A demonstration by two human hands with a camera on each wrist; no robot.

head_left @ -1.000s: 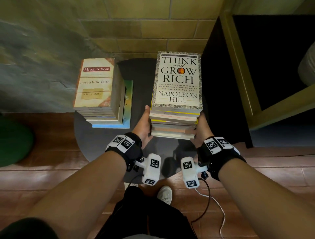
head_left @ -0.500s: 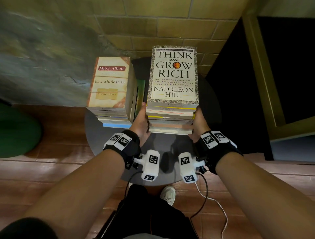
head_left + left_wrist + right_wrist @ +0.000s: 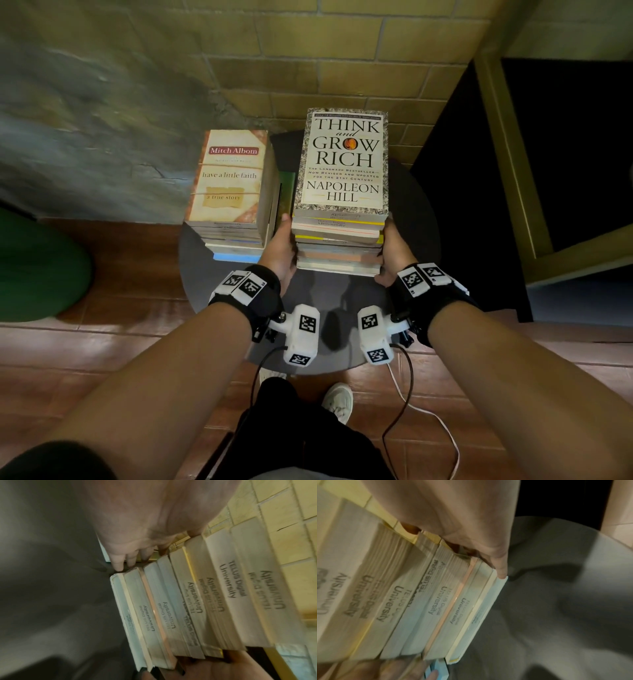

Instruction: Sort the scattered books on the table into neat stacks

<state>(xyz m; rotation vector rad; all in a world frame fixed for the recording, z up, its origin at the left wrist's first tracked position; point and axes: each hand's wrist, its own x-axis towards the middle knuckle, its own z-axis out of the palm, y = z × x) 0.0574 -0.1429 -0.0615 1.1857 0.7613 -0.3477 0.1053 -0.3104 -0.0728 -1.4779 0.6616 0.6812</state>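
Observation:
Two stacks of books stand on a small round dark table [image 3: 329, 298]. The right stack [image 3: 342, 161], topped by "Think and Grow Rich", has my hands flat against its two sides. My left hand [image 3: 281, 250] presses the left side, in the narrow gap beside the left stack [image 3: 229, 178], which is topped by "have a little faith". My right hand [image 3: 394, 253] presses the right side. In the left wrist view straight fingers [image 3: 118, 563] run down the page edges [image 3: 197, 601]. The right wrist view shows straight fingers [image 3: 501, 573] reaching the bottom book [image 3: 481, 615].
A brick wall [image 3: 342, 51] rises right behind the table. A dark cabinet with a wooden frame [image 3: 496, 171] stands at the right, a green rounded object [image 3: 34, 267] at the left. My shoe [image 3: 337, 401] and a loose cable [image 3: 428, 418] lie on the tiled floor below.
The right stack has slid left between my hands until it sits almost against the left stack. Both hands stay pressed on its sides.

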